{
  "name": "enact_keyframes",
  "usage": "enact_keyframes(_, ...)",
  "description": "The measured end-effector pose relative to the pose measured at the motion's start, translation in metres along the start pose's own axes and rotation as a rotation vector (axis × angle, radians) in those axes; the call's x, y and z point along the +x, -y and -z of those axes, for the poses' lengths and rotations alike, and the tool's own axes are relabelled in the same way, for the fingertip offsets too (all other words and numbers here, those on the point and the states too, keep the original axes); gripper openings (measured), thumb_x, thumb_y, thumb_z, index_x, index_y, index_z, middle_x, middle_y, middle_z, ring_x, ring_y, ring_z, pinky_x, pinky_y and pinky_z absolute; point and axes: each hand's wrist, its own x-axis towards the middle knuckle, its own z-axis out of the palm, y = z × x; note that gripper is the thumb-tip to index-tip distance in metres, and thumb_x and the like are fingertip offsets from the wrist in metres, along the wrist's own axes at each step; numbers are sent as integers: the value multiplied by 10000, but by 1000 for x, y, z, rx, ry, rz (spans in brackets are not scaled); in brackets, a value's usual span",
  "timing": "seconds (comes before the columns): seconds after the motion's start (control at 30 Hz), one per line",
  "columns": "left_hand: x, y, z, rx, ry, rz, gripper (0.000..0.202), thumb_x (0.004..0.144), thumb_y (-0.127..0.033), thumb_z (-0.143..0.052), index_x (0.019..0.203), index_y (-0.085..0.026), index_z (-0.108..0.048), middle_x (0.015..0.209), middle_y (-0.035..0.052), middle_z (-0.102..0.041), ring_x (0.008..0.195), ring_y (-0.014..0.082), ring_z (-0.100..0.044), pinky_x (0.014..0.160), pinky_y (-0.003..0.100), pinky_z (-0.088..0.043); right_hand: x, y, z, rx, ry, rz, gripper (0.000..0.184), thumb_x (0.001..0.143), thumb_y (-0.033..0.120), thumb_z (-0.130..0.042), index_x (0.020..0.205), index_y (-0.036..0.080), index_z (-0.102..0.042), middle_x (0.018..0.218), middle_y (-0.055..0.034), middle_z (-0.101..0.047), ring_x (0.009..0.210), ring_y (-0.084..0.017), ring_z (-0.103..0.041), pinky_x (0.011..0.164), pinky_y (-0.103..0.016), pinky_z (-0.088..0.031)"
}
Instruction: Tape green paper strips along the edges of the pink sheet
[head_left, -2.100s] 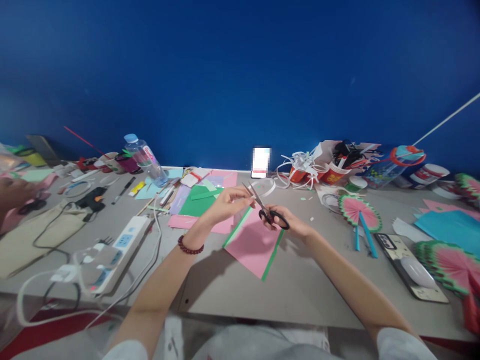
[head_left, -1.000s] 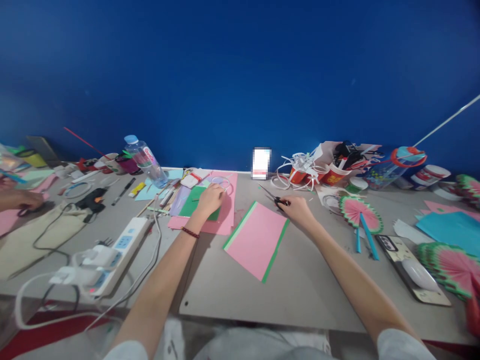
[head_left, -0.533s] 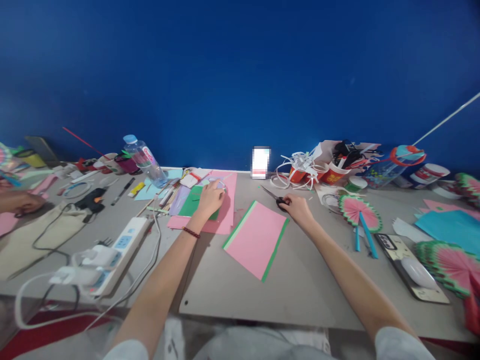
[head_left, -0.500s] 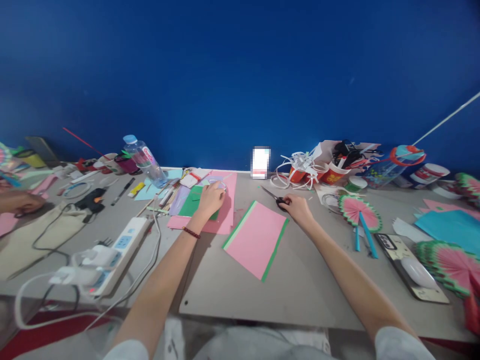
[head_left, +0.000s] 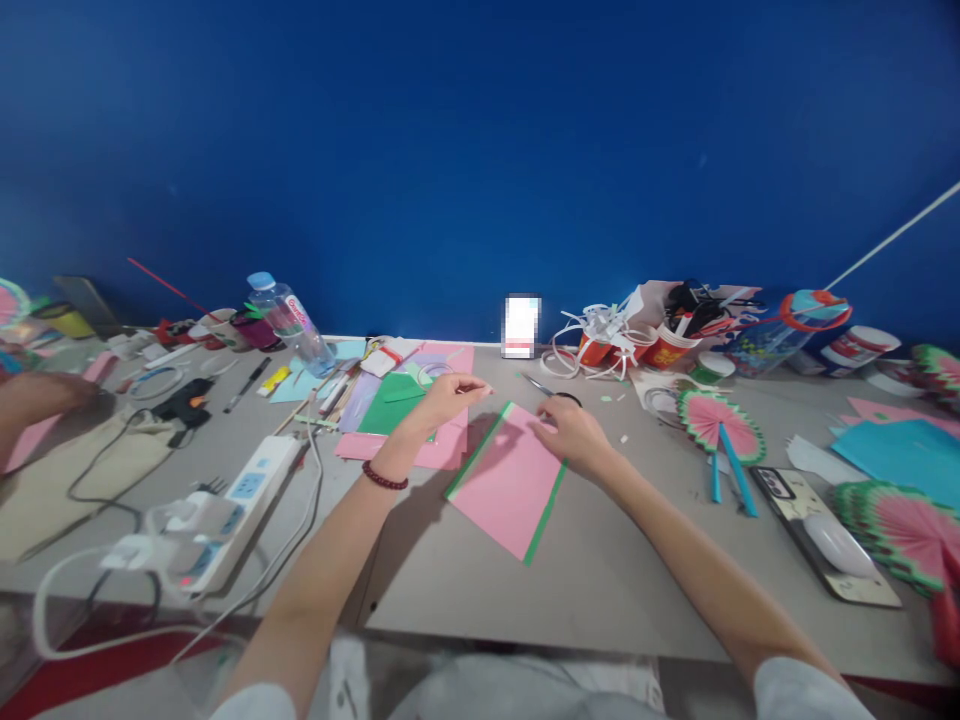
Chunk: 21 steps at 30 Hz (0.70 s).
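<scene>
A pink sheet of paper with green strips along two opposite edges lies flat in front of me. My left hand is above its upper left side, fingertips brought together. A tiny pale bit shows at those fingertips, too small to name. Over the sheet's upper right corner is my right hand, thumb and fingers apart, holding nothing. Just behind it rest the scissors on the table, partly covered by that hand. Green paper and larger pink sheets lie to the left, with a pale ring-shaped item on top.
At left are a power strip with cables, a glue gun and a leaning water bottle. Another person's hand is at far left. Paper fans, cups of tools and a phone under a mouse occupy the right.
My left hand has moved right, from the green paper towards the pink sheet. My right hand has let go of the scissors and come left and nearer, over the sheet's corner.
</scene>
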Motion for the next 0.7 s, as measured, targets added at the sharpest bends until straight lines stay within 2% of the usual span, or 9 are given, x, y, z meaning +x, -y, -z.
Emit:
enact_keyframes(0.1, -4, -7, 0, -87, 9, 84, 310, 748, -420, -672, 929, -172, -708, 831, 56, -670, 627, 106, -525, 572, 239, -393, -10, 22, -5, -64, 118, 133, 367, 827, 482, -579, 1016, 171, -626, 1023, -113, -620, 971, -249, -557, 801, -337, -429)
enact_keyframes(0.17, -6, -13, 1, -122, -5, 104, 303, 727, -402, -693, 917, -166, -703, 787, 47, -650, 557, 85, -466, 515, 232, -357, -15, 30, -7, -103, 159, 182, 432, 810, 493, -609, 1078, 154, -612, 1086, -134, -599, 998, -271, -545, 841, -376, -431)
enact_keyframes(0.3, -10, -23, -1, -217, -26, 98, 229, 714, -347, -692, 841, -158, -670, 714, 14, -593, 534, 71, -434, 487, 223, -328, -18, 33, -7, -88, 191, 302, 362, 857, 376, -584, 1152, 165, -588, 1208, -144, -562, 1094, -280, -508, 929, -430, -408)
enact_keyframes(0.4, -11, -27, -4, -349, -5, 127, 169, 716, -316, -670, 778, -168, -618, 645, -15, -547, 503, 67, -437, 473, 221, -319, -15, 28, -6, -30, 230, 382, 300, 883, 265, -539, 1163, 170, -593, 1192, -138, -583, 1138, -268, -497, 963, -439, -399)
enact_keyframes(0.5, -10, -28, -11, -443, -23, 146, 166, 706, -317, -658, 706, -173, -575, 599, -24, -529, 476, 70, -442, 460, 227, -318, -12, 23, -6, 49, 254, 397, 266, 869, 237, -540, 1109, 167, -628, 1181, -138, -595, 1137, -270, -510, 969, -437, -407)
enact_keyframes(0.57, -10, -29, -17, -478, -83, 143, 184, 678, -322, -680, 672, -174, -571, 596, -31, -523, 494, 74, -455, 485, 230, -344, -11, 24, -4, 153, 234, 381, 269, 844, 241, -562, 1092, 168, -638, 1211, -145, -589, 1148, -274, -516, 985, -444, -401)
enact_keyframes(0.7, -12, -27, -30, -508, -169, 136, 190, 642, -327, -738, 671, -175, -628, 638, -35, -544, 604, 77, -477, 618, 231, -402, -10, 38, 6, 508, 139, 242, 246, 849, 273, -558, 1070, 186, -622, 1122, -118, -644, 1050, -235, -587, 952, -418, -434)
